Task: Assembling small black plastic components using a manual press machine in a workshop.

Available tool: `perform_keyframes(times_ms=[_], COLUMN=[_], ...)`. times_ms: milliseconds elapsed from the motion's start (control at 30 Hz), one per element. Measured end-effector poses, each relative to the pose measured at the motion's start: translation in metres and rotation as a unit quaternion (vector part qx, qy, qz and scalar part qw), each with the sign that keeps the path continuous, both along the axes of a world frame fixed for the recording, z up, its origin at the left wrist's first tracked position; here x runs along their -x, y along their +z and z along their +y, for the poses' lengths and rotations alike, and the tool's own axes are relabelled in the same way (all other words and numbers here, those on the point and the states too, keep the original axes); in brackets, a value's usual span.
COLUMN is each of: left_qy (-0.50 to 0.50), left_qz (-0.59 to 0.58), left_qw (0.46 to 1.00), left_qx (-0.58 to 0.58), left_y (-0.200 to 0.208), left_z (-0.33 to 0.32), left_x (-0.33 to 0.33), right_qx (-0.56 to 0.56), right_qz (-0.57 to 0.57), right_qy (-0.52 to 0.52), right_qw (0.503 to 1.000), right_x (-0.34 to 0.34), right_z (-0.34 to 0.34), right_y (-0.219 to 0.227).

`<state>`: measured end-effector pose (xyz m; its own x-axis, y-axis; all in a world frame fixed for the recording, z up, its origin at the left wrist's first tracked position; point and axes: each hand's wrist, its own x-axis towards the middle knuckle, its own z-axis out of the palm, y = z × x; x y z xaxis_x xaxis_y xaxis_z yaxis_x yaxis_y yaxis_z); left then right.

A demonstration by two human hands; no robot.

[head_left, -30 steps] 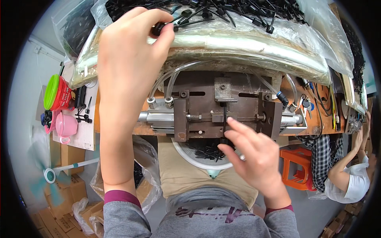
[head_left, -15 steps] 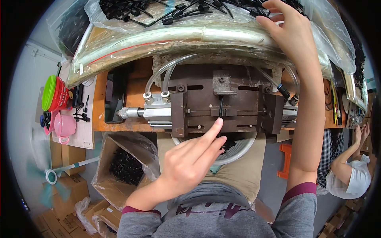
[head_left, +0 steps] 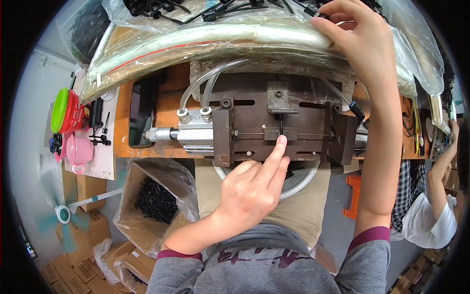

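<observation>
A thin black plastic rod sits upright in the picture at the middle of a dark metal fixture, its far end under a grey bracket. My left hand comes from below, index finger stretched out with its tip on the rod's near end. The middle finger is also extended and the others are bent. At the far right, my right hand has thumb and fingers closed on a black plastic part at the edge of a pile of similar parts on clear plastic sheeting.
Metal cylinders with clear air hoses flank the fixture. A rolled plastic-wrapped edge lies behind it. Below left stands a carton of black parts; on the left are a pink cup and fan. Another person sits right.
My left index finger has moved forward and slightly right onto the rod's end. My right fingers have closed on a black part in the pile. The view has shifted slightly.
</observation>
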<state>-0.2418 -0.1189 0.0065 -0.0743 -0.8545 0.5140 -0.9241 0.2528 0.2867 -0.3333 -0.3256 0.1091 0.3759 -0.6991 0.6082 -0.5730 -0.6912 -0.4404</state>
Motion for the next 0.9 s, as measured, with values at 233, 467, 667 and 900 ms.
perform_keyframes(times_ms=[233, 467, 667, 900], left_qy=[-0.014, -0.020, -0.027, -0.058], left_qz=[0.040, 0.195, 0.264, 0.282], left_qw=[0.999, 0.980, 0.963, 0.956], left_qx=[0.001, 0.043, 0.042, 0.053], left_y=[0.002, 0.013, 0.013, 0.010], left_z=[0.003, 0.026, 0.031, 0.035], left_x=[-0.002, -0.021, -0.022, -0.024], right_qx=[0.034, -0.020, -0.003, 0.012], right_qz=[-0.030, 0.045, 0.126, 0.173], right_qy=[0.134, 0.210, 0.199, 0.173], right_qw=[0.990, 0.977, 0.972, 0.970], right_x=[0.037, 0.072, 0.062, 0.054], right_z=[0.051, 0.133, 0.147, 0.144], right_y=[-0.015, -0.077, -0.098, -0.091])
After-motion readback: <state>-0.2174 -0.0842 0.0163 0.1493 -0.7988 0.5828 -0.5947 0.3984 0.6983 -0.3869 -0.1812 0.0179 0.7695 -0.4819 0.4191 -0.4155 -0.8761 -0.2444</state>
